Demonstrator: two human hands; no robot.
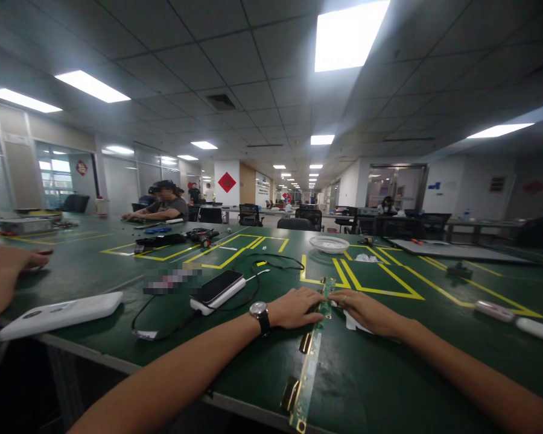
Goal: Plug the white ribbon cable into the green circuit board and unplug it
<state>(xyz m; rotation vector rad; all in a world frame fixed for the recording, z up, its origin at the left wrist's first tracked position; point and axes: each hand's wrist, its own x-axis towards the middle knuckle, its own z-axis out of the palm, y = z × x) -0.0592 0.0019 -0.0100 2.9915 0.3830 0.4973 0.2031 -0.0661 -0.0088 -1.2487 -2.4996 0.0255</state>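
A long, narrow green circuit board strip [308,367] with gold-coloured parts along its left edge runs away from the table's front edge. My left hand [296,307], with a watch on its wrist, lies palm down beside the far part of the strip; its fingers are stretched out and touch the board, the thumb apart from them. From the other side, my right hand [366,310] meets the strip with bent fingers pressed together at its edge. White tissue [355,323] sticks out beneath this hand, apparently held in it; the fingertips' grip is partly hidden.
Left of my arm lie a phone on a white power bank [219,289], black cables and a white device [63,313], near another person's hand [9,274]. A white basket [329,243] and crumpled tissue [367,258] stand farther back. Two pale oblong objects [516,319] lie right.
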